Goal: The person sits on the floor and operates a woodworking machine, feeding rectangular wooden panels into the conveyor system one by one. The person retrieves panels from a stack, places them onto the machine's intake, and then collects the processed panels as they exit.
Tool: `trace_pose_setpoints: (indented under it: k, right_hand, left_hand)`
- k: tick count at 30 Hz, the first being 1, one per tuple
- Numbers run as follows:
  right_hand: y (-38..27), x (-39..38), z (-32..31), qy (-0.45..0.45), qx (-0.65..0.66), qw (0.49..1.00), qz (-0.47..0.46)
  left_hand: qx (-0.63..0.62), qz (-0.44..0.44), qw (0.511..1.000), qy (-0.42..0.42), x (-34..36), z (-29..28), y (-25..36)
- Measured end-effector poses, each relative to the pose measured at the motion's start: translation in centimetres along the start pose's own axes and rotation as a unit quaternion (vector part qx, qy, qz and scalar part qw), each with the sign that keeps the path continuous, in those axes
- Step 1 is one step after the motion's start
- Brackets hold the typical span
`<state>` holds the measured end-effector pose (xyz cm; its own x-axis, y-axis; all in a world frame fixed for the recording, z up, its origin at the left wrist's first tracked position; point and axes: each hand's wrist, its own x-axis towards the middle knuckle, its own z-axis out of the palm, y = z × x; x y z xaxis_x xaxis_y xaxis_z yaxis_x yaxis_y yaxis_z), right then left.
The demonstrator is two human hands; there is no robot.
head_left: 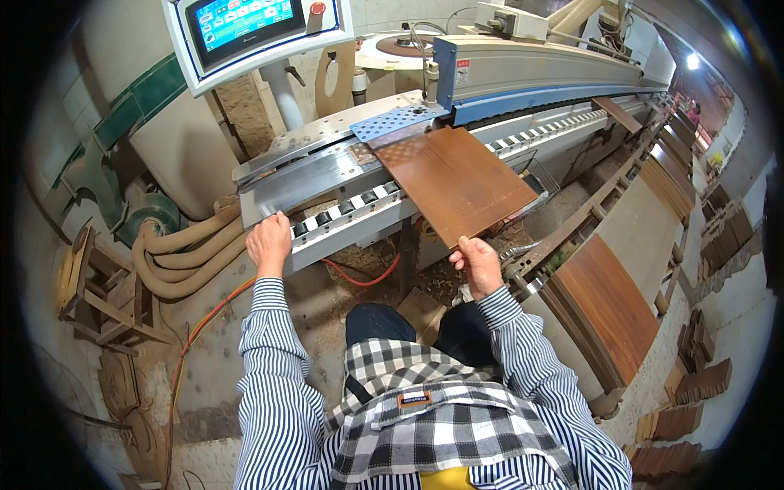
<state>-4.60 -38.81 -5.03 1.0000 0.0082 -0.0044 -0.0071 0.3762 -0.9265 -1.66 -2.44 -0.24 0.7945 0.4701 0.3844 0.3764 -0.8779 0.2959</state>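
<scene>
A flat brown board [459, 186] lies across the infeed of a long edge-banding machine [531, 73]. Its far edge reaches under the perforated blue guard plate [392, 121], while its near part sticks out past the roller rail [339, 233]. My right hand [476, 265] pinches the board's near corner between thumb and fingers. At the left end of the machine, my left hand [269, 240] has its fingers curled over the front edge of the metal bed [306, 186]; no board is in it.
A control screen [245, 24] with a red button stands above the bed. Thick hoses [188, 265] and a wooden stool [106, 286] are at left. Stacked boards [608, 310] lie on a roller conveyor at right. Another brown board [617, 114] sits farther down the machine.
</scene>
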Motion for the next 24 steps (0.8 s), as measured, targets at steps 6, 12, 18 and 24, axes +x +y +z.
trace_pose_setpoints:
  k: [6, 12, 18, 24]
  right_hand:
    - [-2.0, 0.3, -4.8, 0.113, 0.033, 0.993, -0.021]
    - [-4.0, -10.0, -16.5, 0.331, -0.151, 0.928, -0.085]
    - [-4.7, -24.7, -28.1, 0.671, -0.216, 0.692, -0.156]
    - [-6.3, -28.1, -28.7, 0.701, -0.139, 0.695, -0.074]
  left_hand:
    - [-0.003, -0.001, 1.000, 0.001, 0.1, 0.2, 0.0]
    - [-0.002, 0.004, 1.000, -0.007, 0.1, 0.0, 0.3]
    - [0.011, 0.003, 1.000, 0.005, 0.0, -0.1, -0.3]
    - [0.016, 0.004, 1.000, -0.006, 0.1, 0.1, 0.0]
